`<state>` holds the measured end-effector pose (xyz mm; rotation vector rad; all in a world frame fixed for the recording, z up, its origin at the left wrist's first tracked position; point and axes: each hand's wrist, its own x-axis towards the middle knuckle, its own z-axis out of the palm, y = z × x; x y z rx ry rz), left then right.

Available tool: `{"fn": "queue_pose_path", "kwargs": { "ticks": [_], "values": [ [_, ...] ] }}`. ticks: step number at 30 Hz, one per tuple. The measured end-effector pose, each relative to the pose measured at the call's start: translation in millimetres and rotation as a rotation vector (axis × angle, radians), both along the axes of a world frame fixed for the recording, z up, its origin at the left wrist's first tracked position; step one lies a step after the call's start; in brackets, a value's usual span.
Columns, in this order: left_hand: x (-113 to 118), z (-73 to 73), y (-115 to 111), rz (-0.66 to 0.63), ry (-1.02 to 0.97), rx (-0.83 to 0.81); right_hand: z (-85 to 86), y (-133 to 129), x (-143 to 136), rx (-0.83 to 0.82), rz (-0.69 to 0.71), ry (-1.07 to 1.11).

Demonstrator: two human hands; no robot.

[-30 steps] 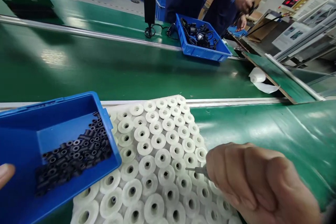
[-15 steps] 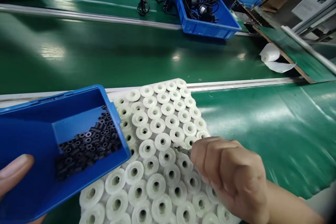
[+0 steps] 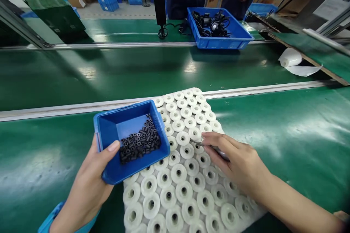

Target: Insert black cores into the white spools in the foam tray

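My left hand point(image 3: 94, 173) grips a small blue plastic bin point(image 3: 109, 125) by its near left side, thumb over the rim. The bin is tilted, and many small black tubular spacers point(image 3: 140, 140) lie heaped in its right part. It overhangs the left edge of a board of white flanged plastic rollers point(image 3: 179, 173), set in rows with their holes facing up. Some holes look dark inside. Between the thumb and fingers of my right hand point(image 3: 232, 154) is a thin pair of metal tweezers point(image 3: 218, 151). Their tips point left, close above a roller near the board's middle.
The board rests on a green work surface point(image 3: 273, 127) with a pale metal rail point(image 3: 246, 90) behind it. Across the green belt stands a blue crate point(image 3: 224, 43) of black cabled parts. Two people stand beyond it. A white roll point(image 3: 291, 57) lies at the right.
The view has tilted up, and the bin now sits farther right in it, with my left hand more fully visible. My right hand has turned, showing more of the tweezers.
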<state>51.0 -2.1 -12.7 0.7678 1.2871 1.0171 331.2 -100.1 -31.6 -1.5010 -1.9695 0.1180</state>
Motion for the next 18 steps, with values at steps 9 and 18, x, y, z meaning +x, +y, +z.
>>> {"fn": "queue_pose_path", "kwargs": {
  "ticks": [9,18],
  "values": [
    [16.6,24.4,-6.6,-0.144,-0.001,0.046,28.2,-11.6,7.3,0.091,-0.069,-0.085],
    [40.9,13.4,-7.6,-0.271,-0.117,0.211,50.4,-29.8,3.1,-0.017,-0.099,0.232]
  ]
}}
